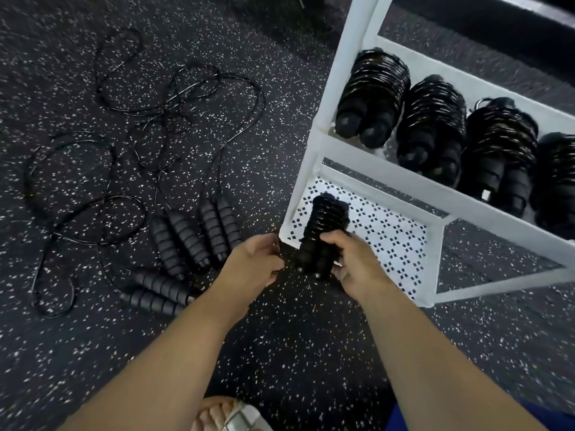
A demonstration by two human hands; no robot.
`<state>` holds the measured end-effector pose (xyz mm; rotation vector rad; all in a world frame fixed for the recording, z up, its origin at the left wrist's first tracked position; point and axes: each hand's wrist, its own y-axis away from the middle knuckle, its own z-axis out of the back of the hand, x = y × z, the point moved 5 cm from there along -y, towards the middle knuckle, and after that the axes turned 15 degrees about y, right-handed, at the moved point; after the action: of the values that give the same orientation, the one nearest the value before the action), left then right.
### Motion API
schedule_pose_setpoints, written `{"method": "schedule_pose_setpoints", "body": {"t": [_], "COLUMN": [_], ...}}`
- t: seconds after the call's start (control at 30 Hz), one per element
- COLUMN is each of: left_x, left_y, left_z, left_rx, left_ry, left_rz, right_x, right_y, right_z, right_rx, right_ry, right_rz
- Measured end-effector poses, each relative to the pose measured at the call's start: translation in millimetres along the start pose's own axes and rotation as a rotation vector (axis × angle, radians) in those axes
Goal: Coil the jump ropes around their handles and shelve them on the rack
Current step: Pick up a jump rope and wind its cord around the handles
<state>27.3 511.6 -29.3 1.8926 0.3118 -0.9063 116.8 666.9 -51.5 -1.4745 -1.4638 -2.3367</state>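
Grip: right hand [351,259] curled round coiled rope [326,219], centre frame, over front corner of rack's [385,172] lower shelf [389,241] | left hand [252,262] curled beside its lower end, hold unclear | right: four shelved ropes [432,126] on upper shelf [473,85] | left: loose ropes [193,234] on floor [280,337]

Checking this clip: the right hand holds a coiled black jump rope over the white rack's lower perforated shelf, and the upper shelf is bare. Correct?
No. The head view shows the white rack's upper shelf carrying four coiled black jump ropes, not bare. The rest stands: the right hand holds a coiled black jump rope over the lower perforated shelf.
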Motion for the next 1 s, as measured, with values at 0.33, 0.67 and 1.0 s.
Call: {"method": "schedule_pose_setpoints", "body": {"t": [0.33, 0.67, 1.0], "left_x": [2.2, 4.1, -3.1], "left_y": [-0.5, 0.2, 4.2], "left_z": [15.6, 28.1, 28.3], "left_rx": [-0.002, -0.014, -0.023], "left_ry": [-0.006, -0.005, 0.018], "left_rz": [-0.034, -0.03, -0.04], "right_x": [40.9, 27.5, 35.7], "right_y": [-68.7, -103.6, -82.9], "right_z": [-1.8, -12.8, -18.0], "right_rx": [-0.208, -0.227, -0.219], "right_ry": [0.288, 0.362, 0.476], "right_rz": [0.029, 0.027, 0.046]}}
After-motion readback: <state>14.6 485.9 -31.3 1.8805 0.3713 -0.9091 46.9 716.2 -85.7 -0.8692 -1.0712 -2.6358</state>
